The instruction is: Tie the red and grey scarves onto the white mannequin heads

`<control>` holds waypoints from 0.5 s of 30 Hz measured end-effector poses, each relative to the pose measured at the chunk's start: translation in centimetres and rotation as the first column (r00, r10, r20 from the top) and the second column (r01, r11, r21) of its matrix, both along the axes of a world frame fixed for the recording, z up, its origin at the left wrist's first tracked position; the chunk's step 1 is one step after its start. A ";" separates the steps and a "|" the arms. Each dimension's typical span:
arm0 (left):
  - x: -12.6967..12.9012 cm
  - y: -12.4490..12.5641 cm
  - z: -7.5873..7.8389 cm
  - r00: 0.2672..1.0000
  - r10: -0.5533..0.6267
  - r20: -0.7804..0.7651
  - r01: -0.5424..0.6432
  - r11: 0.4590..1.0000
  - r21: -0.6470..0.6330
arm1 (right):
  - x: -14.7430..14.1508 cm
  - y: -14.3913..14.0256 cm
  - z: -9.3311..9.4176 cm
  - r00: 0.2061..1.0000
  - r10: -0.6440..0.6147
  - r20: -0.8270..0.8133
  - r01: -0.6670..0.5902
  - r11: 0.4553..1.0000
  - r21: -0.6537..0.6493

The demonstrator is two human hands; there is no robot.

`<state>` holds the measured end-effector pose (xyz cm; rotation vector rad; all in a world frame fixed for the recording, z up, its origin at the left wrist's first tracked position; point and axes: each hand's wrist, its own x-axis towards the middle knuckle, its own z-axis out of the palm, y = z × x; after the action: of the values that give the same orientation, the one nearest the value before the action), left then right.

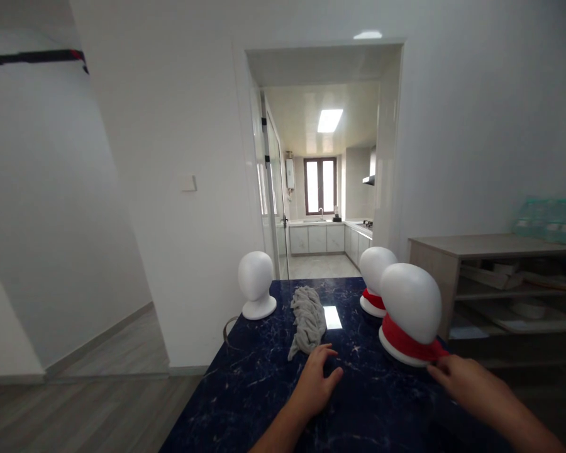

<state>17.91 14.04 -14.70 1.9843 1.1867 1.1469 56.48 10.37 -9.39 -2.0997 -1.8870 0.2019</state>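
Note:
On the right of the dark blue marbled table (358, 402) stands a white mannequin head (412, 302) with a red scarf (403, 340) wrapped round its neck. My right hand (460, 377) pinches the scarf's end beside the neck. Behind it is a second white mannequin head (376, 267), also with red cloth (373, 298) at its neck. A crumpled grey scarf (307, 319) lies mid-table. My left hand (317, 380) hovers near its lower end, fingers apart and holding nothing. At the left edge a third mannequin head (256, 280) stands with a bare neck.
A shelf unit (434, 246) stands to the right, with bottled water (551, 220) on top and trays inside. Beyond the table a doorway opens into a kitchen with white cabinets (317, 239). A strap or loop (226, 330) hangs at the table's left edge.

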 end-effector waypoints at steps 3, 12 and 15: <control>0.0 0.9 -0.3 0.992 0.079 0.102 -0.080 0.997 -0.002 | -8.0 0.2 1.3 0.958 0.271 -0.099 -0.280 0.956 -0.089; -9.3 9.5 0.1 0.515 0.768 0.381 -0.716 0.629 -0.301 | -18.5 7.0 -3.8 0.954 0.299 -0.034 -0.288 0.940 0.185; -13.9 12.1 1.7 0.474 0.834 0.281 -0.801 0.541 -0.257 | -19.0 7.3 -5.8 0.956 0.291 -0.045 -0.269 0.924 0.272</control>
<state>3.98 26.12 -12.99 0.9474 2.0051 1.7743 37.52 17.63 -15.20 -1.6212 -2.0323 0.0946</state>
